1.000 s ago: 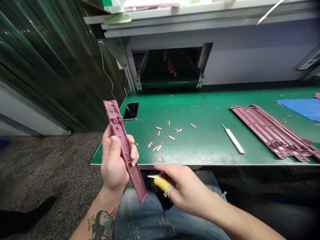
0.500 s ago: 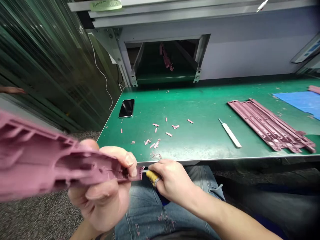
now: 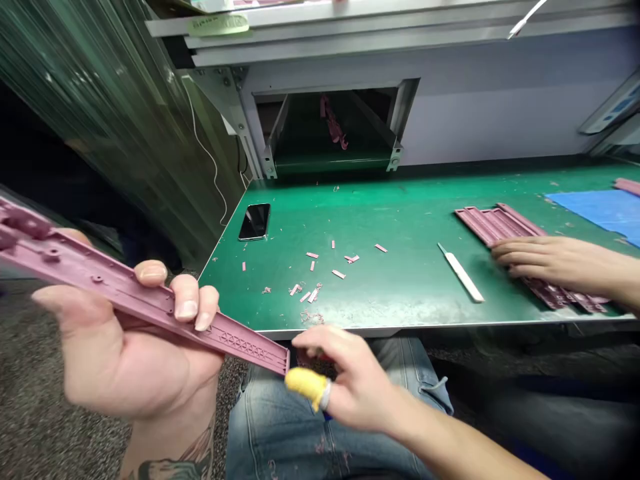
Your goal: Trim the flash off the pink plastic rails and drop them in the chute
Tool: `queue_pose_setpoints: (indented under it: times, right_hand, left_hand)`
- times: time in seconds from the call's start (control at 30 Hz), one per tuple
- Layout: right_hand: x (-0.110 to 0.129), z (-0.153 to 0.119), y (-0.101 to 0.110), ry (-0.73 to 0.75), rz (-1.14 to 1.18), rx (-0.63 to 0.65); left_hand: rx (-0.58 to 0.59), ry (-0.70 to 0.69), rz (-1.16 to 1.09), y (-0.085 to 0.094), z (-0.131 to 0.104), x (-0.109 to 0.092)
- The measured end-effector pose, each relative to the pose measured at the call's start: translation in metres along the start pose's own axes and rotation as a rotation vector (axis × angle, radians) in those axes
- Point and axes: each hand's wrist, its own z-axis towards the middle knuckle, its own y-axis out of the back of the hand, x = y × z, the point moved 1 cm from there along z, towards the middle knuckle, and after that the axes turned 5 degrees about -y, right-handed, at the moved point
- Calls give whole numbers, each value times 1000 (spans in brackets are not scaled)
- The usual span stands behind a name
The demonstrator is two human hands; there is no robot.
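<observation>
Since the earlier frame, the pink part (image 3: 127,287) has turned and drawn away from the camera, and a co-worker's hand (image 3: 560,260) has appeared at the right. Left hand (image 3: 135,373): grasping the pink part across the palm, fingertips hooked over one long edge, thumb along the other. This grip apparently steadies the length while leaving the narrow end exposed. Right hand (image 3: 357,377): fingers curled just beside that end; a red detail shows between them, but whether they grip a tool cannot be told. A yellow finger cover (image 3: 306,385) sheathes the thumb, presumably as protection. Beyond, pink slips (image 3: 339,274) lie scattered on the green bench (image 3: 400,213). A white-handled tool (image 3: 463,277) rests between them and the stacked parts (image 3: 487,223), probably for easy reach. The co-worker's hand, blurred, lies over the stack.
</observation>
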Motion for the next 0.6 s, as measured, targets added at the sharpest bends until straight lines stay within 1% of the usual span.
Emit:
queue_pose_setpoints:
  times: [0.03, 0.1, 0.17, 0.2, 0.23, 0.27, 0.3, 0.37, 0.4, 0.43, 0.47, 0.53, 0.57, 0.6]
  right_hand:
    - [1, 1, -6, -25, 85, 26]
    - [0, 5, -15, -164, 310, 103]
    - [-7, 10, -17, -340, 506, 185]
    - [-11, 12, -16, -404, 566, 210]
    - [-16, 14, -14, -445, 594, 205]
    - [-20, 15, -10, -466, 592, 165]
    - [-23, 15, -7, -464, 566, 96]
    - [-24, 13, -1, -407, 473, -68]
    - [-22, 12, 0, -352, 408, -135]
    - [-18, 10, 0, -278, 334, -170]
    - [-13, 9, -1, -187, 258, -177]
    - [-1, 8, -6, 13, 122, -108]
    - [4, 8, -9, 90, 73, -54]
    - [7, 8, -10, 126, 47, -6]
  left_hand:
    - [39, -50, 73, -5, 1, 2]
    - [112, -102, 238, -11, 3, 5]
    - [157, -90, 316, -11, 5, 6]
    - [175, -83, 329, -10, 6, 5]
    - [189, -77, 331, -8, 7, 4]
    - [196, -77, 320, -7, 8, 3]
    - [190, -80, 306, -6, 9, 1]
    - [158, -82, 264, -4, 12, -1]
    - [131, -80, 243, -3, 13, -1]
    - [98, -77, 234, -1, 15, 0]
    - [67, -83, 257, 1, 17, 1]
    - [76, -175, 467, 8, 22, 7]
    - [100, -244, 596, 13, 25, 11]
    - [183, -333, 762, 18, 26, 15]
